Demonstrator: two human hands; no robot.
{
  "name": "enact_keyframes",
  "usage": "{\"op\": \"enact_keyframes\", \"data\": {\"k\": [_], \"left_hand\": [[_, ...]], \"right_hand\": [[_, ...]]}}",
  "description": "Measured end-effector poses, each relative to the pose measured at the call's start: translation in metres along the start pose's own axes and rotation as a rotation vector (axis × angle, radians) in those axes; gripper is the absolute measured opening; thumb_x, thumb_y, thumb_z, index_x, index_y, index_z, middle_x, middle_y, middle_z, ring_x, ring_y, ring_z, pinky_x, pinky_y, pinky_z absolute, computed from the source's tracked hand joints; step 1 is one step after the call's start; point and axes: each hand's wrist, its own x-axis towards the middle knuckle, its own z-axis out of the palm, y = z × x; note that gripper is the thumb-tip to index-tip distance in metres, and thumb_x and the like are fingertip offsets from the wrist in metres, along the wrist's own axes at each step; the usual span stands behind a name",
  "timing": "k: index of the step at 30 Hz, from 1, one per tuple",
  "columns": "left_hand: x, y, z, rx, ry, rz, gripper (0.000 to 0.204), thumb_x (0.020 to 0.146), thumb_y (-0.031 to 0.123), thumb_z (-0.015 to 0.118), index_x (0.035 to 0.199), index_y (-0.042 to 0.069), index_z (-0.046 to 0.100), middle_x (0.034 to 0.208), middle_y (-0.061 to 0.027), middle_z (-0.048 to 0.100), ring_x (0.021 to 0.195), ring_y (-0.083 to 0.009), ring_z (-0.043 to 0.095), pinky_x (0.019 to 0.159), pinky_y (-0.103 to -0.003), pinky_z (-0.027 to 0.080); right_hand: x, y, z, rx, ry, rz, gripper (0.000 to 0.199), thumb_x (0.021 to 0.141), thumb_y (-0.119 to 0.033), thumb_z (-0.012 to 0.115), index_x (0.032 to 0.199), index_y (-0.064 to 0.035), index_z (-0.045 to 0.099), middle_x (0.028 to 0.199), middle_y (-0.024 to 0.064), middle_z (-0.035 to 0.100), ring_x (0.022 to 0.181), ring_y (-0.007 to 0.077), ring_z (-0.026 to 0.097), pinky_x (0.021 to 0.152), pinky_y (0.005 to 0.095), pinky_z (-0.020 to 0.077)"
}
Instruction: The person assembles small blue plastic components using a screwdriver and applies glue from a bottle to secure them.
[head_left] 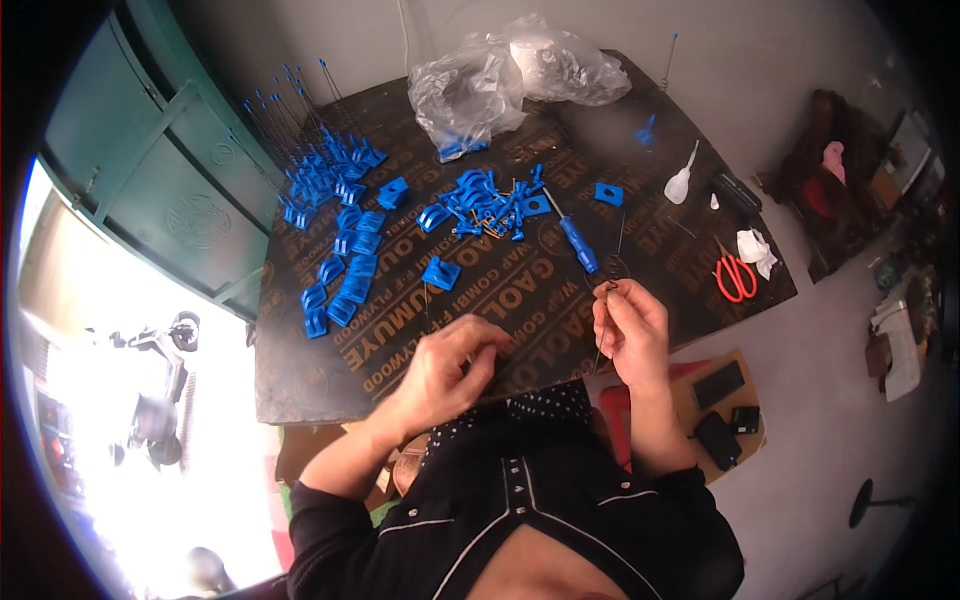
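Observation:
My right hand [632, 325], at the table's near edge, pinches a thin dark wire with a coiled, spring-like part [613, 270] at its upper end. Left of it, my left hand [455, 365] hovers over the near edge with its fingers curled in; whatever they hold, if anything, is hidden. Just beyond that hand lies a blue plastic bracket [440, 272], with a thin wire running from it toward the hand. A blue-handled screwdriver [578, 245] points away from my right hand. Farther off is a heap of small blue plastic parts and screws [482, 205].
Blue clips [352, 275] line the table's left side, below a cluster of blue pieces with upright wires [325, 165]. Clear plastic bags [465, 85] lie at the back. Right are red-handled scissors [735, 276], crumpled tissue [757, 252], a white nozzle bottle [680, 182] and another blue bracket [608, 194].

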Motion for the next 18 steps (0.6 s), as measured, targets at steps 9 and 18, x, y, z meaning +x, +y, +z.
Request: {"op": "enact_keyframes", "data": {"k": [9, 18], "left_hand": [[0.066, -0.019, -0.064, 0.379, 0.188, -0.054, 0.009, 0.082, 0.0, 0.063, 0.091, -0.001, 0.065, 0.083, -0.009, 0.064, 0.076, -0.0161, 0.062, 0.069, -0.028, 0.049], [0.107, -0.069, -0.084, 0.446, 0.122, -0.206, 0.014, 0.082, 0.006, 0.062, 0.091, -0.002, 0.067, 0.084, -0.0127, 0.063, 0.072, -0.0211, 0.065, 0.065, -0.033, 0.05]], "right_hand": [[0.0, 0.005, -0.009, 0.033, -0.073, -0.039, 0.015, 0.097, -0.015, 0.054, 0.098, -0.0004, 0.059, 0.071, 0.0019, 0.057, 0.05, 0.0014, 0.046, 0.043, 0.016, 0.0363], [0.001, 0.007, -0.011, 0.003, -0.082, -0.035, 0.015, 0.097, -0.014, 0.054, 0.101, 0.0002, 0.059, 0.072, 0.0014, 0.058, 0.052, 0.0007, 0.046, 0.044, 0.0152, 0.0367]]}}
